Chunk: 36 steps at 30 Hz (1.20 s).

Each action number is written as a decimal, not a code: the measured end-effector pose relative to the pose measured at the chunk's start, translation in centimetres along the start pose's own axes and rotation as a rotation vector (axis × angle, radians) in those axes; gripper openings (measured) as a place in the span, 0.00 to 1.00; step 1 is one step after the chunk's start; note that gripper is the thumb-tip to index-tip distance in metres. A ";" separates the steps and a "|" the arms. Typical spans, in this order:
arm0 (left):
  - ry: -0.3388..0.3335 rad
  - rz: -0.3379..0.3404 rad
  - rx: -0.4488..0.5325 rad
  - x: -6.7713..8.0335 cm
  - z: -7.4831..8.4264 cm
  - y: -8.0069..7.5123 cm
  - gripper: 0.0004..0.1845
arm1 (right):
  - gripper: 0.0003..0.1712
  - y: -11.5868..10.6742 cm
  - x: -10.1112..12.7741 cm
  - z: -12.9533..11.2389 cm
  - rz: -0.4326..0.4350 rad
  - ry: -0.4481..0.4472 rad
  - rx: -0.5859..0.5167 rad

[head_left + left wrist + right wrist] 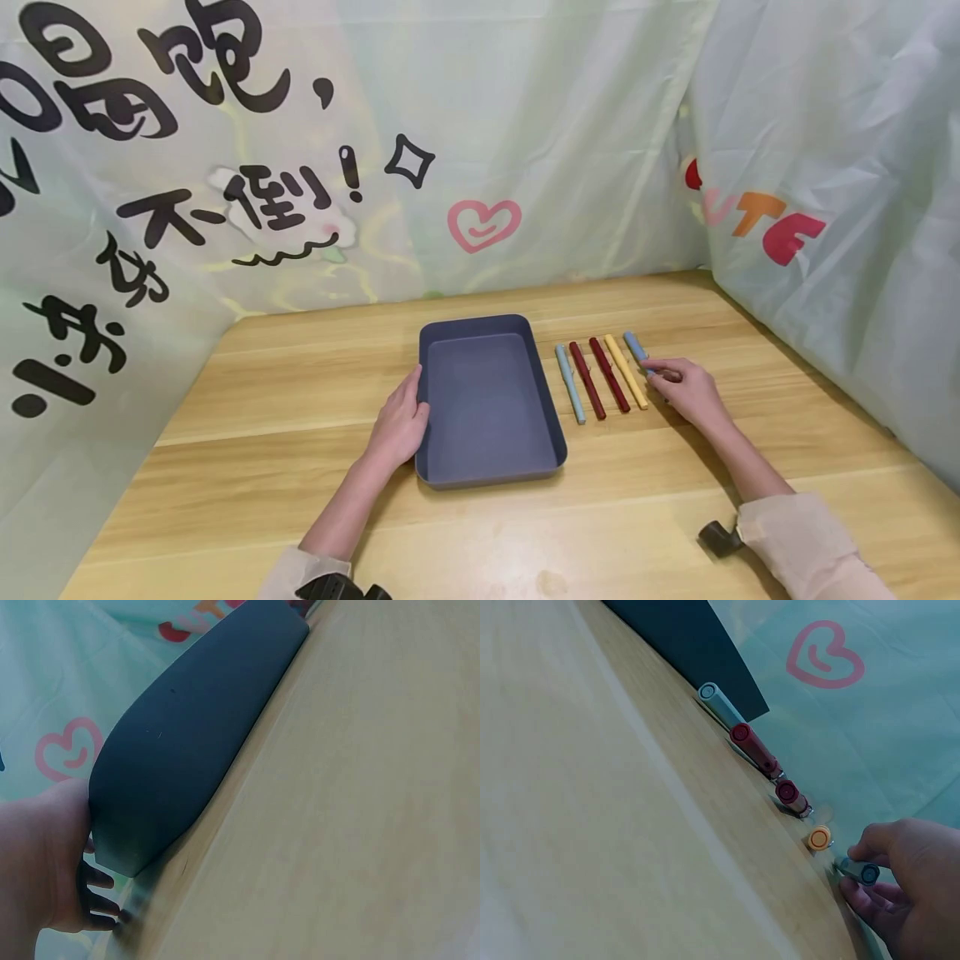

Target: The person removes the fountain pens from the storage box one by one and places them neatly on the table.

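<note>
A dark blue rectangular tray lies on the wooden table, nothing in it. My left hand rests flat against its left rim, fingers straight; the left wrist view shows the tray wall beside my palm. Right of the tray lies a row of pens: light blue, two dark red, yellow, and a blue pen farthest right. My right hand pinches that blue pen between thumb and fingers.
The wooden table is walled by printed plastic sheets at the back, left and right. A small black object lies near my right sleeve at the front.
</note>
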<state>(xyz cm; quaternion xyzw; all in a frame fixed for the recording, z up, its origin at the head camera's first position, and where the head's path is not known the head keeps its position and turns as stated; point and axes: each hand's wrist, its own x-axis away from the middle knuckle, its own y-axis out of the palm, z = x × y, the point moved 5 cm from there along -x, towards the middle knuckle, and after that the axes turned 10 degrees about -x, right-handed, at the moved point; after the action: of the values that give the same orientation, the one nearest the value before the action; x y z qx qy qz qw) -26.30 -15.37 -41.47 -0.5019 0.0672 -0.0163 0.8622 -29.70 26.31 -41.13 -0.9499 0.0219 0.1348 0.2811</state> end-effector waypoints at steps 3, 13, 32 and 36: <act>-0.003 -0.001 0.001 0.0 0.0 0.0 0.31 | 0.14 0.0 0.1 0.1 0.040 -0.032 0.031; -0.008 0.002 0.007 0.1 -0.1 0.1 0.31 | 0.13 0.1 0.0 0.3 0.080 -0.073 0.042; -0.002 0.002 0.001 0.0 0.0 0.1 0.31 | 0.12 0.5 0.0 0.1 0.071 -0.158 0.063; 0.000 0.007 0.005 0.1 0.0 0.0 0.31 | 0.13 0.7 -0.1 0.2 0.054 -0.172 0.067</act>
<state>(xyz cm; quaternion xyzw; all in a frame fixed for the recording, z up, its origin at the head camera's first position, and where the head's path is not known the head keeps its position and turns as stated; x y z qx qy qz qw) -26.22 -15.34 -41.46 -0.4995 0.0689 -0.0134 0.8635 -29.88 25.85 -41.62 -0.9240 0.0280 0.2228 0.3097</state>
